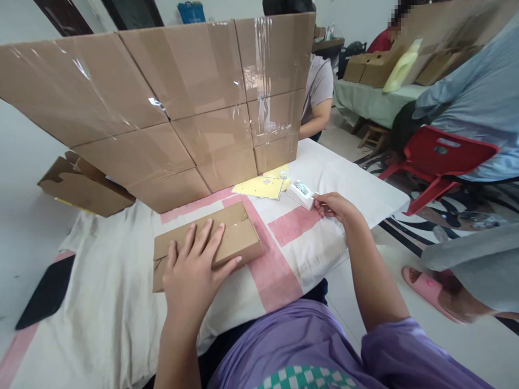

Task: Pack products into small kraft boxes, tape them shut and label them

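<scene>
Behind both hands, taped cardboard screen (182,108)

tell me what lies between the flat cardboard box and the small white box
In the head view, only the cloth's pink stripe lies between the flat cardboard box and the small white box; nothing stands there.

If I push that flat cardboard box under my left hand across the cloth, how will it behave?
The cardboard box looks flat and low, so it should slide rather than tip. The left hand lies spread on its lid, which seems stiff enough to hold shape. The wrinkled cloth may bunch up and drag.
</scene>
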Demonstrator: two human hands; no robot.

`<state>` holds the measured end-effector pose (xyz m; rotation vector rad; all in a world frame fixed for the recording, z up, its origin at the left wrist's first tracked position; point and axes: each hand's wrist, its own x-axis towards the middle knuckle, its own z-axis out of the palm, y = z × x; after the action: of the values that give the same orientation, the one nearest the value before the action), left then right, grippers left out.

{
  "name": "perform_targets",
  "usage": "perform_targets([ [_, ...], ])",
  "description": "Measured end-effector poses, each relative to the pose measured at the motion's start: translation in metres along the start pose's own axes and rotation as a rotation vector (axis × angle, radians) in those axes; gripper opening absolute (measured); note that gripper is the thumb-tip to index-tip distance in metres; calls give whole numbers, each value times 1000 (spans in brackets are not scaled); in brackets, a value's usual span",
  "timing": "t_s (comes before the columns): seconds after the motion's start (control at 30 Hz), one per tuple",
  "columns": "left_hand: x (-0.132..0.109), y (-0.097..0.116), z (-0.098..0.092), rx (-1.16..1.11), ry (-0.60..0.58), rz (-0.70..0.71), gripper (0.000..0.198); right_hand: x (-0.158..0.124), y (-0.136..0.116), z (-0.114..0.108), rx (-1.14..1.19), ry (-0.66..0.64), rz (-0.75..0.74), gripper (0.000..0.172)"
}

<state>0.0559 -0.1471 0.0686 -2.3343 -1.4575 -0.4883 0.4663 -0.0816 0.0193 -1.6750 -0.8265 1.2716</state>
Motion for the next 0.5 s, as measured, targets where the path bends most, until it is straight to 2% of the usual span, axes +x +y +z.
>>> perform_targets([
  [0.23,0,-2,0,-1,1,4,63,-2,5,0,38,-27,0,41],
  [0.5,0,-2,1,-3,17,2,62,-2,10,-1,60,-29,-11,35],
])
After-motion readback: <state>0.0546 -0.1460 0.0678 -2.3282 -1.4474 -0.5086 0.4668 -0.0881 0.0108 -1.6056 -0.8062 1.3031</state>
